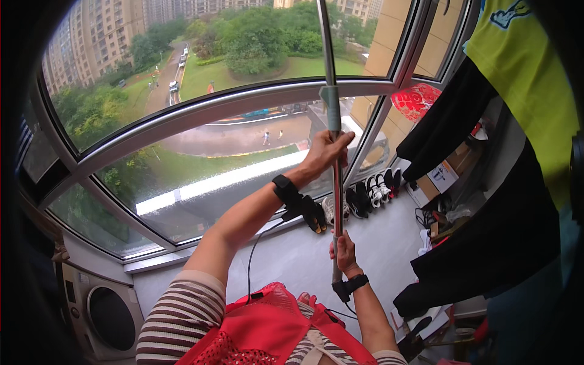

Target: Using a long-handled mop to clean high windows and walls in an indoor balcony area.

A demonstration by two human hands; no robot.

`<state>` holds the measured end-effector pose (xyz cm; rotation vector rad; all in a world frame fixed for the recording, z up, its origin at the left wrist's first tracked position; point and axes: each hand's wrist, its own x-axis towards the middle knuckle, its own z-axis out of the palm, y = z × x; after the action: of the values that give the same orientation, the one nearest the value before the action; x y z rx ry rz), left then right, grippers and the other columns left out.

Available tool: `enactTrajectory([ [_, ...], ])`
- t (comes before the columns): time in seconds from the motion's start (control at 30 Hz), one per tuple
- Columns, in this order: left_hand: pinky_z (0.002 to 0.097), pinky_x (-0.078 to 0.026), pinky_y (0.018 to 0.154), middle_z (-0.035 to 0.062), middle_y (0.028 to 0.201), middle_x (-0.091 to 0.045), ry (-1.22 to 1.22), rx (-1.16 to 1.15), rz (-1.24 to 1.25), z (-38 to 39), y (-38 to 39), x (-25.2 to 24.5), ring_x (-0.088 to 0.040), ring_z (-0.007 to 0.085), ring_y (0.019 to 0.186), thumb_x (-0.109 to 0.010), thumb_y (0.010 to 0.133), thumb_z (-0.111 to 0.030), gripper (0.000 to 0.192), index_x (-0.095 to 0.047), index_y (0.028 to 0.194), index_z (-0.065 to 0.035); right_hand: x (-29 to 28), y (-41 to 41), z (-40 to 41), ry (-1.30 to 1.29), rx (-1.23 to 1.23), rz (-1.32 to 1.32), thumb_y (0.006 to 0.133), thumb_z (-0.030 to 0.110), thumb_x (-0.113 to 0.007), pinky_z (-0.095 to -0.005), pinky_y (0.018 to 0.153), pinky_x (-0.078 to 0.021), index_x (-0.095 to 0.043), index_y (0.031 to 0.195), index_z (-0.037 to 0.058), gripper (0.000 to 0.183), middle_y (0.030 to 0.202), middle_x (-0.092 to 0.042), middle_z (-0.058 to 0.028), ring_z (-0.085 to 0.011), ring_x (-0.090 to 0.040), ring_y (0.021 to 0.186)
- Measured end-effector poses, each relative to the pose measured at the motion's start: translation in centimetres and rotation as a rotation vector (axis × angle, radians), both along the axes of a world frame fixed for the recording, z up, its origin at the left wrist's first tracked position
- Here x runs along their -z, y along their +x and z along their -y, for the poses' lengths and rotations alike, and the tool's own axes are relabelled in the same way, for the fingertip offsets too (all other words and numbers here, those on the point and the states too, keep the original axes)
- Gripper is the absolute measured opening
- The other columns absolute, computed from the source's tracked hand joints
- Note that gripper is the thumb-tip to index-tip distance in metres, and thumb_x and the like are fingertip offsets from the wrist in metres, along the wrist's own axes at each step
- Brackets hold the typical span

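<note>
A long metal telescopic pole (338,191) runs upright through the middle of the view, and its top end lies beyond the picture. My left hand (326,153) is wrapped around the pole just below a grey-green plastic sleeve (333,109). Lower down, my right hand (344,252) grips the pole near its grey lower end. Both wrists wear black straps with cables. Behind the pole stand large framed windows (237,98).
Shoes (375,191) line the window's foot. Clothes, among them a yellow-green shirt (529,86) and black garments (497,237), hang at the right. Cardboard boxes (424,189) sit behind them. A washing machine (102,310) stands lower left.
</note>
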<state>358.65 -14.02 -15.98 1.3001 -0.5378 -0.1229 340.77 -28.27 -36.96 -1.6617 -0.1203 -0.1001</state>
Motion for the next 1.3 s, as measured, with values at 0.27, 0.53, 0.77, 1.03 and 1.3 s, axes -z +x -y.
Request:
enactTrajectory([
  [0.27, 0.0289, -0.053, 0.053, 0.0019, 0.063, -0.055, -0.195, -0.185, 0.081, -11.9, -3.7, -1.6, -0.060, 0.0138, 0.054, -0.053, 0.098, -0.027, 0.028, -0.054, 0.101, 0.0014, -4.5, 3.2, -3.7, -0.343, -0.157, 0.289, 0.101, 0.038, -0.040, -0.0361, 0.057, -0.0455, -0.052, 0.107, 0.0039, 0.037, 0.065, -0.052, -0.0118, -0.0287, -0.057, 0.059],
  [0.53, 0.0301, -0.047, 0.057, -0.0005, 0.062, -0.045, -0.381, -0.348, 0.181, -21.6, -4.4, -0.9, -0.049, 0.0102, 0.052, -0.043, 0.102, -0.035, 0.036, -0.053, 0.105, -0.0004, -8.7, 7.6, -8.4, -0.538, -0.134, 0.615, 0.094, 0.024, -0.055, -0.0448, 0.058, -0.0495, -0.052, 0.103, 0.0024, 0.023, 0.083, -0.062, -0.0198, -0.0425, -0.061, 0.075],
  [0.77, 0.0278, -0.042, 0.056, -0.0028, 0.062, -0.039, -0.545, -0.311, 0.305, -24.2, -1.1, -10.4, -0.042, 0.0083, 0.050, -0.045, 0.101, -0.034, 0.032, -0.054, 0.102, -0.0035, -19.6, 11.9, -10.2, -0.770, 0.134, 0.861, 0.093, 0.031, -0.056, -0.0412, 0.056, -0.0495, -0.054, 0.118, 0.0044, 0.037, 0.076, -0.060, -0.0138, -0.0349, -0.062, 0.067],
  [1.03, 0.0294, -0.052, 0.045, 0.0026, 0.057, -0.049, -0.252, -0.255, 0.383, -15.9, 4.5, -12.5, -0.055, 0.0141, 0.046, -0.043, 0.102, -0.026, 0.029, -0.051, 0.100, 0.0019, -14.8, 13.9, -8.1, -0.464, 0.177, 0.725, 0.098, 0.032, -0.049, -0.0493, 0.061, -0.0476, -0.055, 0.111, 0.0050, 0.031, 0.081, -0.061, -0.0232, -0.0466, -0.059, 0.075],
  [1.3, 0.0263, -0.046, 0.036, 0.0032, 0.053, -0.055, 0.032, -0.162, 0.231, -4.8, 9.9, -14.5, -0.056, 0.0129, 0.041, -0.059, 0.094, -0.036, 0.039, -0.058, 0.089, 0.0025, -9.2, 15.5, -6.8, -0.110, 0.132, 0.340, 0.100, 0.050, -0.033, -0.0257, 0.040, -0.0395, -0.051, 0.105, 0.0089, 0.045, 0.057, -0.050, -0.0012, -0.0117, -0.051, 0.044],
])
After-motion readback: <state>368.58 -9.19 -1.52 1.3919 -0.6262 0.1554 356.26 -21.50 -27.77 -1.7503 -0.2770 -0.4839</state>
